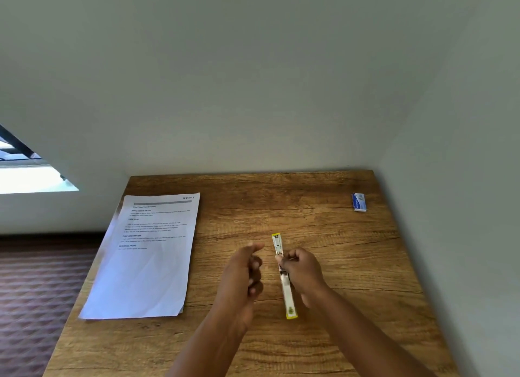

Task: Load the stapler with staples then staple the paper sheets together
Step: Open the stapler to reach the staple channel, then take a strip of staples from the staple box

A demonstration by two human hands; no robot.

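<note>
A yellow stapler (287, 293) lies swung fully open and flat on the wooden table (351, 264), its metal staple channel pointing away from me. My right hand (302, 272) rests on its middle hinge, fingers curled around it. My left hand (244, 275) hovers just to the left of the stapler, fingers loosely curled, thumb up, nothing visible in it. A stack of printed paper sheets (146, 258) lies at the table's left edge. A small blue and white staple box (359, 202) sits at the far right of the table.
The table stands in a corner, with plain walls behind it and along its right side. The paper overhangs the left edge slightly. A patterned carpet (33, 292) lies below on the left, and a window (28, 174) is at the far left.
</note>
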